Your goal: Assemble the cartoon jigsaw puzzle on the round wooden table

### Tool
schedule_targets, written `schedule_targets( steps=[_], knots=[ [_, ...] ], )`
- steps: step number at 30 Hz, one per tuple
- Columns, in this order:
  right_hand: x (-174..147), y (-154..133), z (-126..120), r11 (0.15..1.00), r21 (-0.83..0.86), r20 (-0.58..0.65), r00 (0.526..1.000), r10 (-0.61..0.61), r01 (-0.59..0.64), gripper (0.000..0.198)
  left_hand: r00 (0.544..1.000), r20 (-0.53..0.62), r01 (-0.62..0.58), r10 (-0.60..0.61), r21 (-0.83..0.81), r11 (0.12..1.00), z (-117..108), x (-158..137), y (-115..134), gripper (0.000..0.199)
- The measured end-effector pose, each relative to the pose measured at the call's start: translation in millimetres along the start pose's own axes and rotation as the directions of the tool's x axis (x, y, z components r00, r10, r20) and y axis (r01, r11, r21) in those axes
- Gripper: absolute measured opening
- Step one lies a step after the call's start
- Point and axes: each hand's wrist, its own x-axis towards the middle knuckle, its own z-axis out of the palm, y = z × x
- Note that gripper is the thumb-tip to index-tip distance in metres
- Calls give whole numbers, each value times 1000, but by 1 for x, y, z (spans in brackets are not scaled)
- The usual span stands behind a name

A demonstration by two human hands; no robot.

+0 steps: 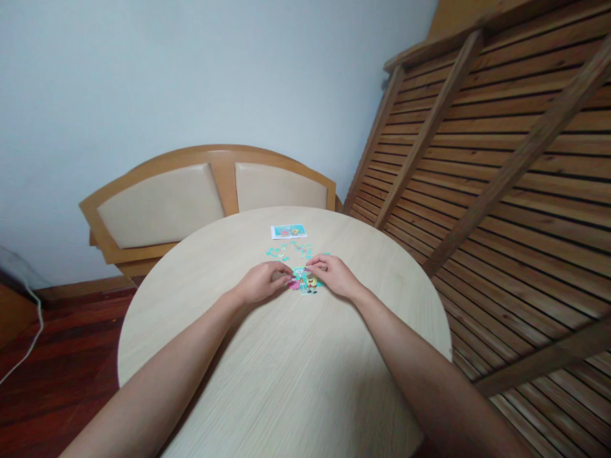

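Both forearms (pixel 179 362) nearest camera, in from the lower corners, wide gap between. White wall (pixel 191 70) behind everything, bounds the far side. Slatted wooden panel (pixel 477 172) on the right, slanted, close by the right rim of the round table (pixel 281 375); least room on that side. Pale wood grain on top, curved edge, bare surface left, right and between forearms. Dark red floor (pixel 71 350) lower left. Arched headboard (pixel 224 181) with cream panels just behind the far rim. Left hand (pixel 262 281) at left side of the part-joined puzzle (pixel 301 283), fingers bent in; right hand (pixel 334 277) at its upper right, thumb and fingers nearly together. Can't tell pinching a piece from plain touching, either hand. Puzzle flat between both hands, well in from every rim; shows yellow and pink figures. Picture card (pixel 289 231) beyond, nearer far rim. Loose pieces (pixel 293 243), mostly teal, scattered between card and puzzle.
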Motion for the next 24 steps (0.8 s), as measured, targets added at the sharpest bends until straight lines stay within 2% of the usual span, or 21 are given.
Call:
schedule_targets(
  steps=[6, 18, 21, 24],
  knots=[
    [2, 3, 16, 998, 66, 60, 998, -20, 16, 31, 998, -57, 28, -37, -140, 990, 5, 2, 2, 32],
    [1, 5, 21, 992, 121, 99, 995, 10, -22, 36, 998, -53, 24, -26, -28, 999, 5, 0, 10, 32],
    [1, 7, 18, 997, 80, 111, 994, -2, -7, 33, 999, -43, 13, -14, -9, 1000, 3, 0, 10, 32],
    [0, 7, 11, 994, -83, 98, 993, -59, 68, 24, 1000, -26, -13, 14, 18, 1000, 0, -1, 10, 33]
  ],
)
